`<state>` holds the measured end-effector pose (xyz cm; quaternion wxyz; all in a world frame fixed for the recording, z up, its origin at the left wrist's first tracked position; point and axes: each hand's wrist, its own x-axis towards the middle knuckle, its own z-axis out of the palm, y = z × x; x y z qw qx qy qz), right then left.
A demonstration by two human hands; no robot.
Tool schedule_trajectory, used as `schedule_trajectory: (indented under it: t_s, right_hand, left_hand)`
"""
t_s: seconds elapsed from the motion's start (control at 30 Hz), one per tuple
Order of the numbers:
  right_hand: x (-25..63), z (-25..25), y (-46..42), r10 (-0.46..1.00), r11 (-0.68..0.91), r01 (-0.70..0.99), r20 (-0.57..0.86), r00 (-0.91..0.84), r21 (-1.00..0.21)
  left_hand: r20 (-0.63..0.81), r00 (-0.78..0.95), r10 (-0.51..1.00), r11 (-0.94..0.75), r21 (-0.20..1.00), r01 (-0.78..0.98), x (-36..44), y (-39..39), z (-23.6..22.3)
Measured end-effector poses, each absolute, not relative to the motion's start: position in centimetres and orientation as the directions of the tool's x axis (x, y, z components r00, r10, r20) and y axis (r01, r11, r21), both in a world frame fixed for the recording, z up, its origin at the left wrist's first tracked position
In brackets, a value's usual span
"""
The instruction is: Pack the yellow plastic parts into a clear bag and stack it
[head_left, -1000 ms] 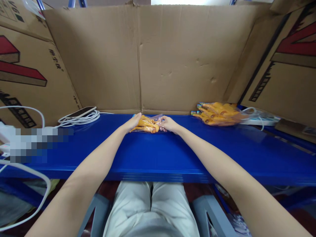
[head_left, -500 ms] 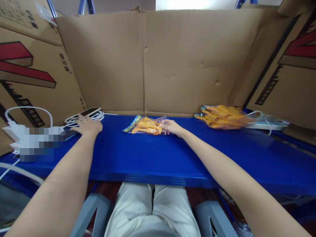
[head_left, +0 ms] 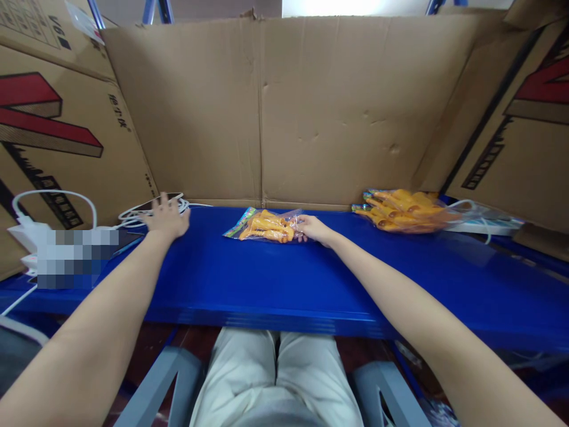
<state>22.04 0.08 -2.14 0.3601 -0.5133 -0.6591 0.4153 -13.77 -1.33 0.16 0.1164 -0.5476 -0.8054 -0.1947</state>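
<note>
A clear plastic bag of orange objects point(head_left: 267, 226) lies at the middle of the blue shelf, its colourful header pointing left. My right hand point(head_left: 310, 229) pinches the bag's right end between thumb and fingers. On the left, my left hand point(head_left: 167, 220) is open, palm down with fingers spread, beside a coil of white cable point(head_left: 133, 217) and partly covering it. A dark phone-like device lies under the cable, mostly hidden by the hand. What exactly the orange pieces are, I cannot make out.
Further right lies a pile of similar orange bags point(head_left: 402, 210), in front of a white power strip point(head_left: 484, 226). White chargers point(head_left: 33, 237) with cables stand at the left, partly blurred out. Cardboard point(head_left: 320, 112) walls the back and both sides. The blue shelf point(head_left: 267, 279) ends above my knees.
My left hand has shifted slightly right, its fingers now pointing further up. My right hand and the bag it pinches have hardly moved.
</note>
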Motion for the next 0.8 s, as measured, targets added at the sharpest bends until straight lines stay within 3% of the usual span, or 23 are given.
schedule_trajectory:
  t_s: [0.07, 0.23, 0.33, 0.47, 0.57, 0.8]
  right_hand:
    - [22.0, -2.2, 0.1, 0.978, 0.12, 0.374, 0.044, -0.206, -0.92]
    - [22.6, -1.8, 0.0, 0.971, 0.088, 0.325, 0.008, -0.238, -0.942]
    - [23.6, -1.2, 0.3, 0.968, 0.074, 0.264, 0.005, -0.253, -0.962]
    - [24.6, -0.2, 0.2, 0.924, 0.073, 0.228, -0.02, -0.382, -0.971]
    - [24.2, 0.1, -0.3, 0.897, 0.157, 0.33, -0.006, -0.443, -0.931]
    - [24.8, 0.0, 0.6, 0.924, 0.349, 0.576, 0.17, -0.342, -0.739]
  left_hand:
    - [0.387, -0.175, 0.905, 0.134, 0.13, 0.982, -10.5, -0.5, 0.9]
    - [0.341, 0.179, 0.923, -0.239, 0.143, 0.96, -1.8, 1.6, 2.1]
    - [0.301, 0.292, 0.908, -0.346, 0.147, 0.927, 1.9, 1.8, 1.6]
    - [0.157, 0.363, 0.918, -0.377, 0.071, 0.923, 4.1, 1.5, 0.1]
    - [0.133, 0.379, 0.916, -0.382, -0.003, 0.924, 4.4, 1.4, -0.4]
    - [0.014, 0.141, 0.99, -0.141, -0.036, 0.989, 5.6, 0.2, 2.0]
